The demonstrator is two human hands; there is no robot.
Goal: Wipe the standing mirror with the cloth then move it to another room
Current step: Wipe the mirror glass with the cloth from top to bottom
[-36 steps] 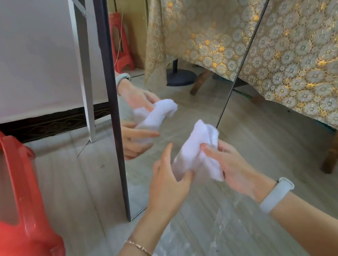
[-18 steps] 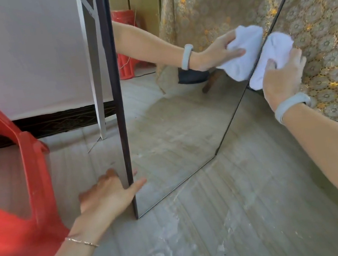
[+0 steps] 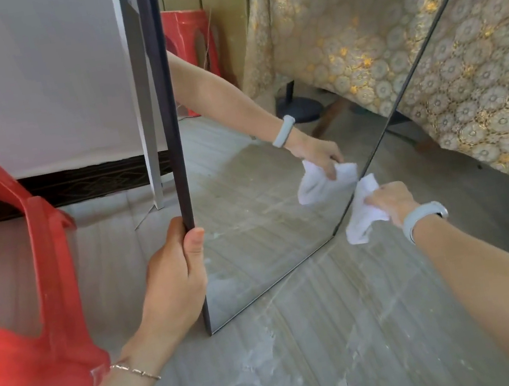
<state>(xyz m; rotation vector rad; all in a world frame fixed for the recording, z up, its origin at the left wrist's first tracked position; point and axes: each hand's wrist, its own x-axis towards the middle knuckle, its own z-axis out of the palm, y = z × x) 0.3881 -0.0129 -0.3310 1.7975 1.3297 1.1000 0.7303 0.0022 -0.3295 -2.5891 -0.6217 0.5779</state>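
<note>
L hand [image 3: 172, 275] grips mirror [image 3: 250, 214] near edge, R hand [image 3: 391, 202] pinches cloth [image 3: 363, 211] at far edge.

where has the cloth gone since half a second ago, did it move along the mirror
Yes. The cloth, gripped by the right hand, has slid down the mirror's right edge, from high up beside the patterned tablecloth to near the bottom corner by the floor.

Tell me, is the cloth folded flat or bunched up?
Bunched up: the cloth hangs crumpled from the right hand at the mirror edge.

Glossy glass mirror [image 3: 250, 214], soft white cloth [image 3: 363, 211], shiny red plastic stool [image 3: 29, 351].
</note>
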